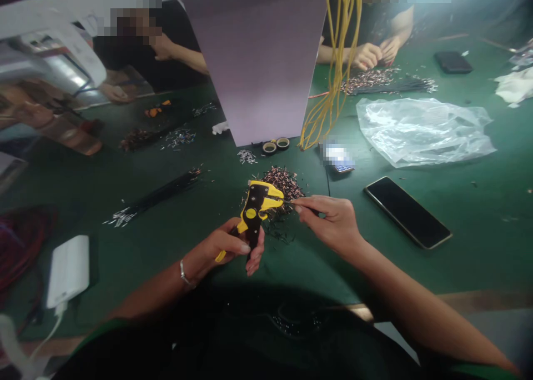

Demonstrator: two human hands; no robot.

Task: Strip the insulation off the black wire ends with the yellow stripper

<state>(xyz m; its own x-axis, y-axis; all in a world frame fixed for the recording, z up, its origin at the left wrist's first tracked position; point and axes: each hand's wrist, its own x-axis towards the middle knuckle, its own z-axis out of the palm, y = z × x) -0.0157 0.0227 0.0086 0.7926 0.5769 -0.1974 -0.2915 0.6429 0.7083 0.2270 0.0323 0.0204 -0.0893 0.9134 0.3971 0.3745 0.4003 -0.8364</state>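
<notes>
My left hand [239, 246] is wrapped round the handles of a yellow and black wire stripper [255, 209], its jaws pointing right. My right hand [328, 216] pinches a thin dark wire [290, 202], whose end reaches the tool's jaws; whether the jaws grip it I cannot tell. Behind and under the tool lies a pile of short wire scraps [285, 181], copper-coloured and black. To the left rests a bundle of black wires [162, 195] with bare silvery ends.
Two tape rolls [270, 147] and small metal pieces [247, 156] lie before an upright white panel [266, 63]. Yellow cables [333, 80] hang beside it. A phone [408, 212], plastic bag [425, 130] and white power bank [69, 271] lie around. Co-workers' hands [375, 55] are across the table.
</notes>
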